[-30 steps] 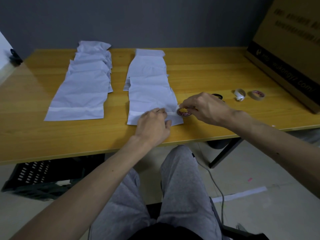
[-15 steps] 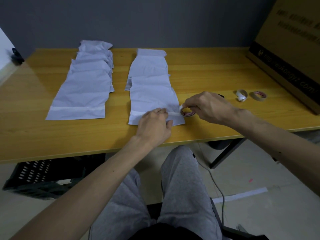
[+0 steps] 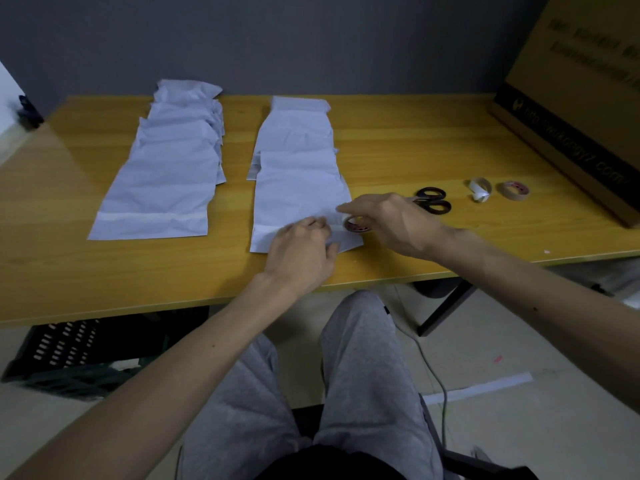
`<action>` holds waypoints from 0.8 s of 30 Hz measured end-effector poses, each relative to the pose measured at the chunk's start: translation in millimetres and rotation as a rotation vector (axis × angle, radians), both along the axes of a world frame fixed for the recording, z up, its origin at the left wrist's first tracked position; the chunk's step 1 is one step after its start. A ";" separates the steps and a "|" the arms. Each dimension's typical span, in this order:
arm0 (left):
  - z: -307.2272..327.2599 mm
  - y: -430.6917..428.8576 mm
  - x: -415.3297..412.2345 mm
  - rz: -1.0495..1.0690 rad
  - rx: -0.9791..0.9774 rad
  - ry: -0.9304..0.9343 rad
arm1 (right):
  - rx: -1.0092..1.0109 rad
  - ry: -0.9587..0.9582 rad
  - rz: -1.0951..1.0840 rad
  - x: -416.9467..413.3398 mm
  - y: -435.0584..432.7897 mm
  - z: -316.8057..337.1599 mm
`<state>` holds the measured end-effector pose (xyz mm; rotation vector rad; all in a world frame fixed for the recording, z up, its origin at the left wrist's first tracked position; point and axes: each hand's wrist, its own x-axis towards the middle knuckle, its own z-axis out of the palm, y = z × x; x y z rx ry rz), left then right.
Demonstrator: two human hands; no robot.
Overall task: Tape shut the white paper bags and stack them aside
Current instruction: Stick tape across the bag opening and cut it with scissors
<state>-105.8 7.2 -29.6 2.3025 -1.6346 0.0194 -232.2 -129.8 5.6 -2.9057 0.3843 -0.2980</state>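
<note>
Two rows of white paper bags lie on the wooden table (image 3: 398, 147): a left row (image 3: 166, 174) whose nearest bag has a taped flap, and a middle row (image 3: 298, 181). My left hand (image 3: 301, 254) presses down the folded flap of the nearest middle bag. My right hand (image 3: 388, 220) holds a small tape roll (image 3: 356, 226) at the flap's right end, with a strip of tape running along the fold toward my left fingers.
Black-handled scissors (image 3: 433, 200) lie just past my right hand. Farther right are a curled white strip (image 3: 479, 189) and a second tape roll (image 3: 513, 189). A big cardboard box (image 3: 581, 98) fills the right end. A black crate (image 3: 76, 351) sits under the table.
My right hand has drawn slightly left and nearer over the tape roll, uncovering the scissors behind it. My left hand stays on the flap.
</note>
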 end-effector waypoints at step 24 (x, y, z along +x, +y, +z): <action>-10.6 5.6 9.4 -0.211 0.033 0.094 | 0.148 -0.257 -0.120 -10.7 6.6 -11.1</action>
